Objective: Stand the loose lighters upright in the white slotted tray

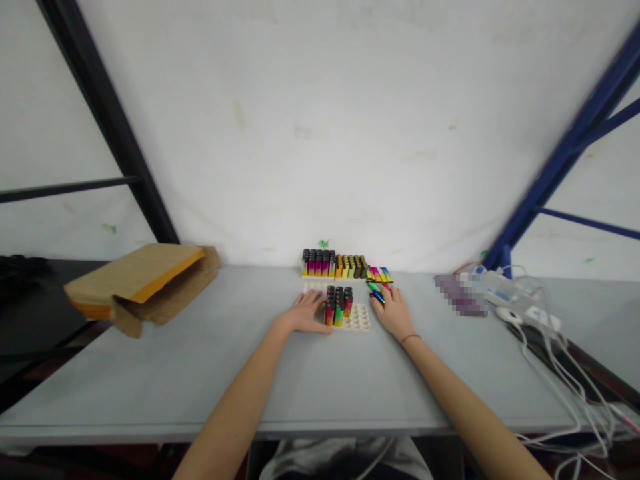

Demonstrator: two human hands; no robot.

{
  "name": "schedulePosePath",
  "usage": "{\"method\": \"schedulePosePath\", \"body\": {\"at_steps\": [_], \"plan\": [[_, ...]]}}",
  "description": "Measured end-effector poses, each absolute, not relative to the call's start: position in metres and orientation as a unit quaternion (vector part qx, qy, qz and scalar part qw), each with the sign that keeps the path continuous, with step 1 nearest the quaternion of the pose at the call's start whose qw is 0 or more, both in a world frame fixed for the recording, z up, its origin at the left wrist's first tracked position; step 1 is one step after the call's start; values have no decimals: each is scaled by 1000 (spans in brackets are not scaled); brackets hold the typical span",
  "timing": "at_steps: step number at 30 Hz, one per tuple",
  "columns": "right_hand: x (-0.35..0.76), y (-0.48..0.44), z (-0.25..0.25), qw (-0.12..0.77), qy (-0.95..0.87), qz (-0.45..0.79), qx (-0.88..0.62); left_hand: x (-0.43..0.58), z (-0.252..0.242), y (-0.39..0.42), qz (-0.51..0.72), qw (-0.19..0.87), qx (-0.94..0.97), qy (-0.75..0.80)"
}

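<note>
A small white tray (359, 321) with round holes lies on the grey table (200, 360); several colourful lighters (339, 305) stand in its left half. My left hand (305, 312) rests flat beside the tray's left edge, fingers stretched out. My right hand (394, 312) is just right of the tray, its fingers curled round a few colourful lighters (376, 292). Behind the tray a long row of lighters (334, 264) stands against the wall, with several more lighters lying flat (380, 274) at its right end.
A brown cardboard box (137, 280) lies open on the table's left side. At the right lie a blurred purple item (460, 295), white power strips (505, 288) and tangled white cables (565, 373). Black and blue rack struts flank the white wall.
</note>
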State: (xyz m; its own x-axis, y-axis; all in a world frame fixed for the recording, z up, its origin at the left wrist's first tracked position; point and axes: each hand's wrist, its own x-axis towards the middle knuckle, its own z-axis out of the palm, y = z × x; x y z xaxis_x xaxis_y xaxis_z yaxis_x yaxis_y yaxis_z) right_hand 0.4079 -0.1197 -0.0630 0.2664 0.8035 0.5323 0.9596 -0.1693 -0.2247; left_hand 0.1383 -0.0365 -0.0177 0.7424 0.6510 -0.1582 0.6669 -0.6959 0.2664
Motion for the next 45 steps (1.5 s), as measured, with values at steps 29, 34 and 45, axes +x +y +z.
{"method": "schedulePosePath", "body": {"at_steps": [29, 34, 45], "plan": [[400, -105, -19, 92, -776, 11, -624, 138, -18, -36, -34, 148, 920, 361], [406, -115, -18, 55, -762, -16, -645, 139, -20, -34, -27, 146, 918, 366], [410, -115, -31, 399, -623, 34, -672, 139, -16, -38, -30, 151, 916, 371]]}}
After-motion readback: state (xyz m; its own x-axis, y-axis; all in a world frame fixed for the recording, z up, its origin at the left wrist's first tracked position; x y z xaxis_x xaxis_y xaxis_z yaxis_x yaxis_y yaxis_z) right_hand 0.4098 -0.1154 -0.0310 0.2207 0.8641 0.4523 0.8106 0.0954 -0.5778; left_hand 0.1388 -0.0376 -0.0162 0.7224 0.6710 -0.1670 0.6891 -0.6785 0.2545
